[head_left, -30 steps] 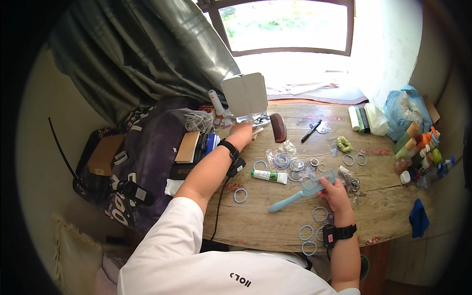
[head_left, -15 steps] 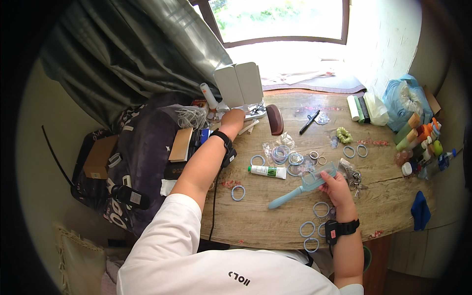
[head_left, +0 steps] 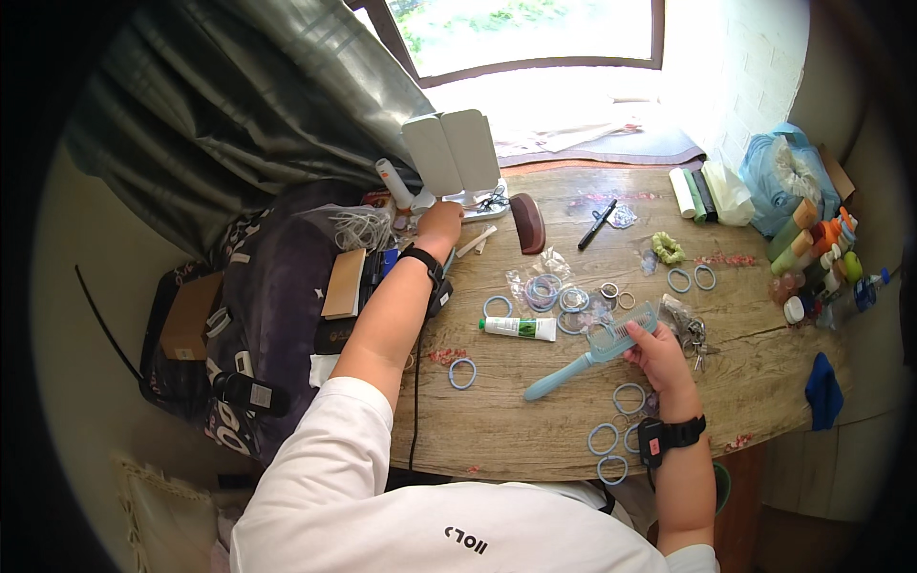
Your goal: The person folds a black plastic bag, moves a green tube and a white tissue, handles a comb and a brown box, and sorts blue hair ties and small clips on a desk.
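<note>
My right hand [head_left: 659, 356] grips the head end of a light blue comb [head_left: 559, 375], whose handle slants down to the left above the table. At the far left of the table my left hand [head_left: 441, 225] has its fingers curled downward. A bluish sliver shows beside that wrist, too little to identify. Just beyond this hand stands an open white box [head_left: 449, 151] with its lid raised and small items inside. A dark red comb [head_left: 528, 224] lies to its right. Below the combs are a white and green tube [head_left: 518, 328] and several pale blue hair ties [head_left: 462, 373].
Behind my left forearm lie tangled white cables [head_left: 361, 229] and a tan notebook [head_left: 344, 284]. A black pen [head_left: 598, 224] and a green scrunchie [head_left: 668, 248] are farther back. Keys [head_left: 700, 342] sit beside my right hand. Bottles and a blue bag [head_left: 772, 177] crowd the right side.
My left hand has drawn back slightly from the white box, and a bluish sliver now shows at its wrist. The right hand keeps hold of the light blue comb. The whole view has shifted a little.
</note>
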### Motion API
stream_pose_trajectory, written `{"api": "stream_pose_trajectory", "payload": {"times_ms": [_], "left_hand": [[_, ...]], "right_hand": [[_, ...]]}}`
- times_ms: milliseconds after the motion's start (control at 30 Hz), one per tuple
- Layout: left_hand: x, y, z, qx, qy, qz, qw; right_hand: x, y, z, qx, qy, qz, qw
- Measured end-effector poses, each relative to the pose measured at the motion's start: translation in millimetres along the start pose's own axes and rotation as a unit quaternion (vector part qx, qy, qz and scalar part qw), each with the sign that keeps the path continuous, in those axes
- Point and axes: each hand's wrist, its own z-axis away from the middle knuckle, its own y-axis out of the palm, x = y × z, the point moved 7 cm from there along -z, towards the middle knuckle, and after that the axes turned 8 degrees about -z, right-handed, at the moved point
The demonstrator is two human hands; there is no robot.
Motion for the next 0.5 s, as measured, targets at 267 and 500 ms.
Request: {"api": "stream_pose_trajectory", "payload": {"times_ms": [267, 500], "left_hand": [[-6, -19, 17, -0.061, 0.007, -0.071, 0.996], [9, -17, 22, -0.068, -0.018, -0.096, 0.993]], "right_hand": [[-2, -2, -2, -0.006, 0.002, -0.017, 1.0], [-1, -2, -1, -0.009, 0.01, -0.016, 1.0]]}}
